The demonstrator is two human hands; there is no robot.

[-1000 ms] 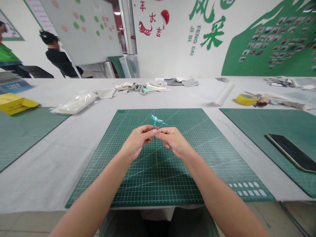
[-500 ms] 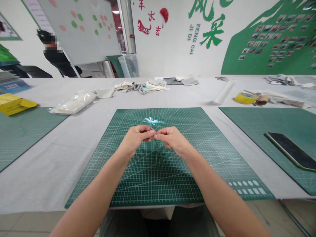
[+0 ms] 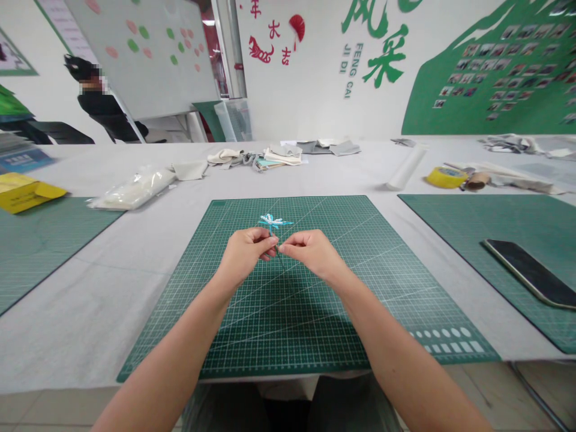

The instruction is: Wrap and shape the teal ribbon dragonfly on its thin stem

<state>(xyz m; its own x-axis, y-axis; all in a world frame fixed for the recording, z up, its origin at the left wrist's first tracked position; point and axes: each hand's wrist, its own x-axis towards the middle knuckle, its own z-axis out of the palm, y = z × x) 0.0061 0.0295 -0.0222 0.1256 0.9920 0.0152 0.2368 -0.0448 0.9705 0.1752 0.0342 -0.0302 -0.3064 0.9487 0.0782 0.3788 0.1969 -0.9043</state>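
Observation:
A small blue-and-white craft flower [image 3: 272, 221] stands above the green cutting mat [image 3: 333, 336] on a thin dark stem. My left hand [image 3: 246, 252] is closed, pinching the stem just under the flower head between thumb and forefinger. Just right of the stem, my right hand [image 3: 310, 251] is closed in a pinch, its thumb and forefinger by the stem. What lies between the right fingertips is too small to make out. The stem's lower end slants down below both hands.
A phone [image 3: 531, 273] lies on a second mat at the right. Yellow tape [image 3: 446, 177] and a white roll [image 3: 407, 169] are behind it. Plastic-wrapped material [image 3: 135, 187] and a yellow packet [image 3: 29, 192] lie left. Fabric pieces [image 3: 283, 153] line the back. A person [image 3: 101, 102] sits beyond the table.
The flower has shifted slightly left and tilts that way. My fingertips, which met at the stem, are now a little apart, with the left hand slightly further left.

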